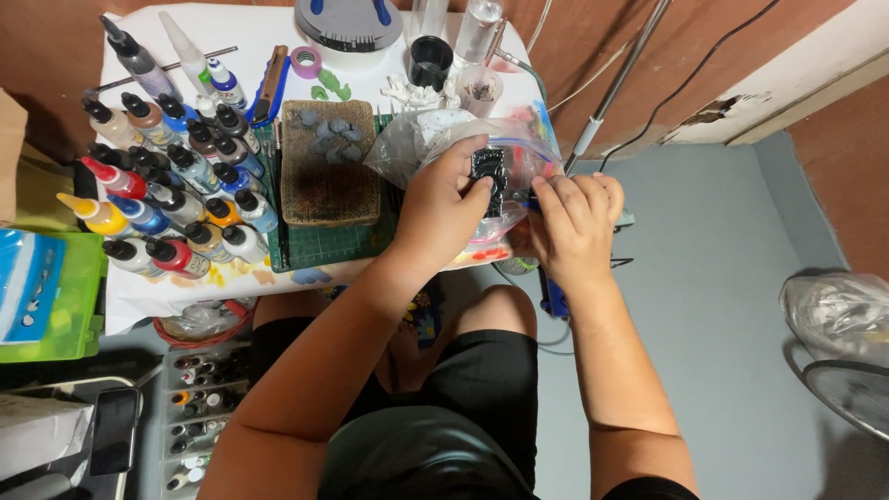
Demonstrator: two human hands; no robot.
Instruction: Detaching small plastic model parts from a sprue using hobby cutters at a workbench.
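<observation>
- Two bare hands meet over the right edge of a small white table; the left hand is closed around a clear zip bag, thumb and fingers pinching a small dark object against the plastic
- the right hand is curled on the bag's right side, fingers bent inward, gripping the plastic just beside the dark object; what lies under its palm cannot be seen
- the bag rests partly on the table's right corner and partly over the edge, above the person's knees; a second crumpled clear bag lies touching it on the left
- left of the hands lies a green cutting mat; on it sits a brown, stained cork block with several small grey pieces on its far end
- many dropper paint bottles crowd the table's left half, lying tilted with dark caps and coloured bodies
- at the far edge: a roll of purple tape, a blue-and-yellow utility knife, a black cup, a clear jar, a grey round base
- a green plastic box stands at the left, well apart from the hands; a tray of small bottles sits on the floor by the left knee.
</observation>
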